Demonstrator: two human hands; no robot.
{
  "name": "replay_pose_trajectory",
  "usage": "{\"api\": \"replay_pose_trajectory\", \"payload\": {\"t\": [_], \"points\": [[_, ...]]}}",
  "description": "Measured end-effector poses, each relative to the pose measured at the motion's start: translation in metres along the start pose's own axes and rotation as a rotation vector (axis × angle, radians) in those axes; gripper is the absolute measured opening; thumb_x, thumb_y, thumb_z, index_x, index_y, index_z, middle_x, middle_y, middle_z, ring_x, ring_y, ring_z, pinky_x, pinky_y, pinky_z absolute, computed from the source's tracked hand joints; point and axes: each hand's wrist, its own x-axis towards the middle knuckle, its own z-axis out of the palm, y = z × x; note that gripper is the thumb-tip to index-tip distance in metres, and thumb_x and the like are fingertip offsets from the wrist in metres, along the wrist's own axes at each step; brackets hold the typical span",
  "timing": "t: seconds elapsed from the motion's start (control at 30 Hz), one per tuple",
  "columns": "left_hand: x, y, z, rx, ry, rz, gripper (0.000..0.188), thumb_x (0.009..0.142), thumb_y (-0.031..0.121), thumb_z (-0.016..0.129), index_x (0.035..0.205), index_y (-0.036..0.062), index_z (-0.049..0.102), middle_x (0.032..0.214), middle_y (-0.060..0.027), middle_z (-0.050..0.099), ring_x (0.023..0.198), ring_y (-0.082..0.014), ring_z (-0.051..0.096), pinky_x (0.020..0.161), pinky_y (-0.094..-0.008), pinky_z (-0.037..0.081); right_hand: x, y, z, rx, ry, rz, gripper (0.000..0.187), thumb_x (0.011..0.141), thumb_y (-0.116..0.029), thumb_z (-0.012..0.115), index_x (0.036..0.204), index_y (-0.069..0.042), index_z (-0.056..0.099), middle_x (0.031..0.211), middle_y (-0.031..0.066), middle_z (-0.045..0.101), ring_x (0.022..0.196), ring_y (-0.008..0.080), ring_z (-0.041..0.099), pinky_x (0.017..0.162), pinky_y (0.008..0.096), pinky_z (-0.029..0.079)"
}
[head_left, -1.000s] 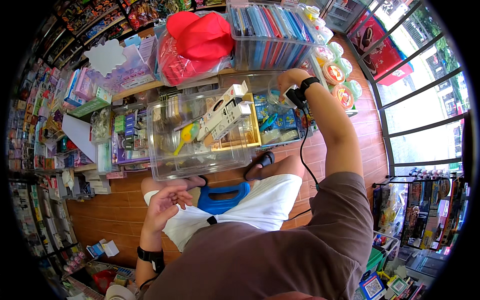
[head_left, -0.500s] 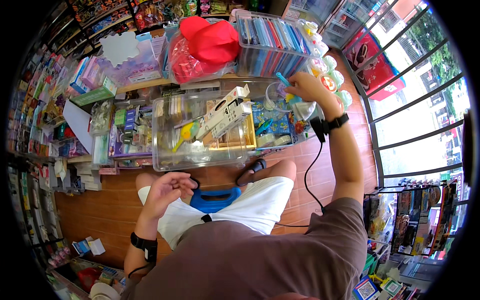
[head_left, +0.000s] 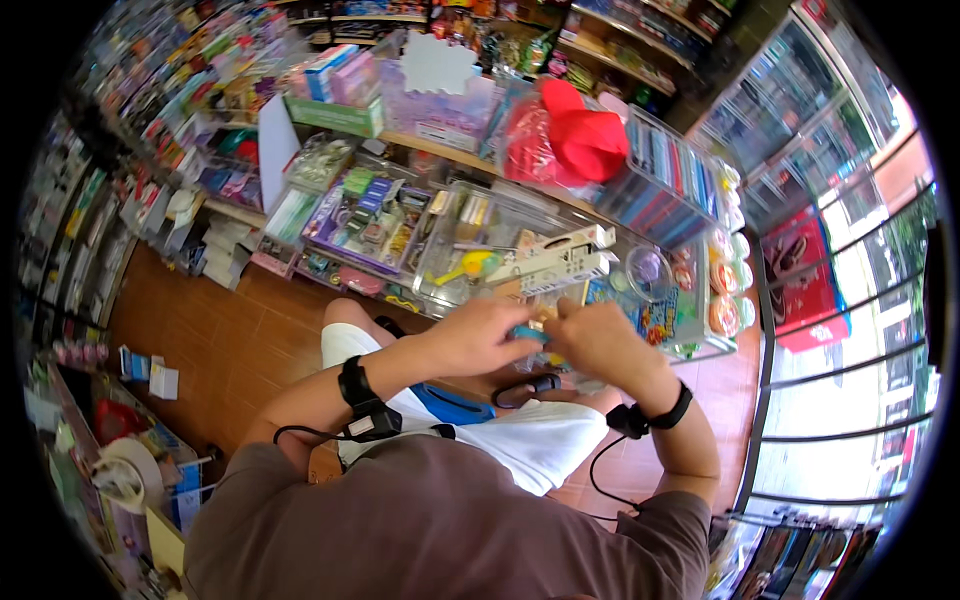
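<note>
My left hand [head_left: 482, 337] and my right hand [head_left: 597, 342] meet over the near edge of the display counter, in front of my lap. Between them is a slim light blue stick-like item [head_left: 530, 333], its exact kind unclear. The left fingers close on it from the left; the right fingers pinch at its other end and hide part of it. Just beyond the hands, a long white printed box [head_left: 560, 258] and a yellow-green toy with a thin stem [head_left: 470, 266] lie on a clear plastic lid [head_left: 440, 285].
A round clear tub [head_left: 648, 274] stands right of the white box. Behind are a red cap [head_left: 585, 140] in plastic and a bin of folders [head_left: 655, 170]. Lidded cups [head_left: 722, 312] line the right end. A blue stool [head_left: 450, 403] is beneath me.
My right hand has come back from the round tub, bringing the light blue item toward me. The left hand has risen to meet it and closed on it. The view has turned left.
</note>
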Motion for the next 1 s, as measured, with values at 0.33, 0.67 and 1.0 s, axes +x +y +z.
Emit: {"api": "replay_pose_trajectory", "payload": {"t": [0.33, 0.67, 1.0], "points": [[-0.028, -0.034, 0.012, -0.073, 0.255, -0.186, 0.016, 0.091, 0.017, 0.063, 0.085, 0.0024, 0.068, 0.075, -0.0154, 0.069, 0.062, -0.0292, 0.067, 0.059, -0.0397, 0.052, 0.025, -0.024, -0.021, 0.228, 0.4, 0.126, 0.051, 0.075, -0.021, 0.081, 0.122, -0.01, 0.062, 0.117, 0.014, 0.061, 0.071, 0.0312, 0.068, 0.063, 0.0415, 0.055], [-0.021, -0.044, -0.002, -0.74, 0.579, -0.224, 0.018, 0.101, 0.013, 0.055, 0.099, -0.0025, 0.063, 0.089, -0.0113, 0.074, 0.06, -0.0055, 0.062, 0.049, -0.0182, 0.041, 0.031, 0.002, 0.025, 1.307, 0.645, 0.476, 0.024, 0.098, -0.019, 0.061, 0.105, 0.004, 0.066, 0.079, 0.0048, 0.066, 0.077, 0.0105, 0.062, 0.077, 0.0257, 0.047], [-0.015, -0.036, 0.004, -0.894, 0.635, -0.269, 0.022, 0.104, 0.018, 0.051, 0.1, -0.0008, 0.061, 0.089, -0.0138, 0.073, 0.057, -0.0075, 0.061, 0.045, -0.0183, 0.038, 0.037, -0.006, 0.041, 1.622, 0.728, 0.465, 0.019, 0.096, -0.012, 0.064, 0.081, -0.002, 0.059, 0.066, 0.0056, 0.061, 0.046, 0.0112, 0.053, 0.039, 0.0235, 0.041]]}}
